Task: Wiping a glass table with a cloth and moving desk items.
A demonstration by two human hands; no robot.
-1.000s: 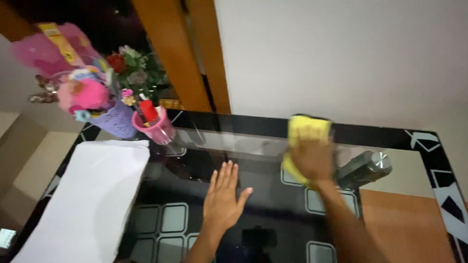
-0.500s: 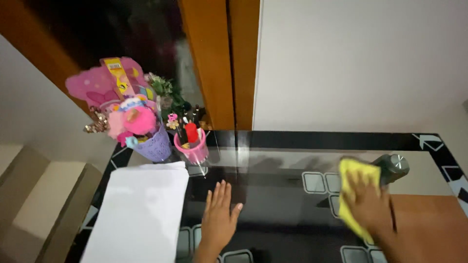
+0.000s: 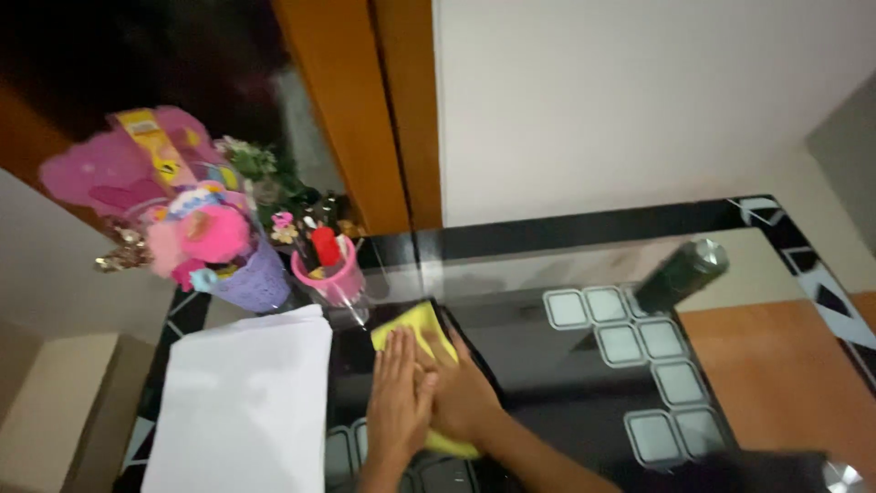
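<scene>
Both hands flat, fingers spread: left hand point(image 3: 399, 398) and right hand point(image 3: 463, 399) pressing yellow cloth point(image 3: 412, 329) onto glass desk point(image 3: 584, 233), near white paper point(image 3: 242, 402) at left edge.

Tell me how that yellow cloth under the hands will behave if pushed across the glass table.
The yellow cloth looks soft and floppy: it lies flat and creased under the right hand, so it would likely bunch. On the glossy glass table it probably slides easily. It seems light.
</scene>
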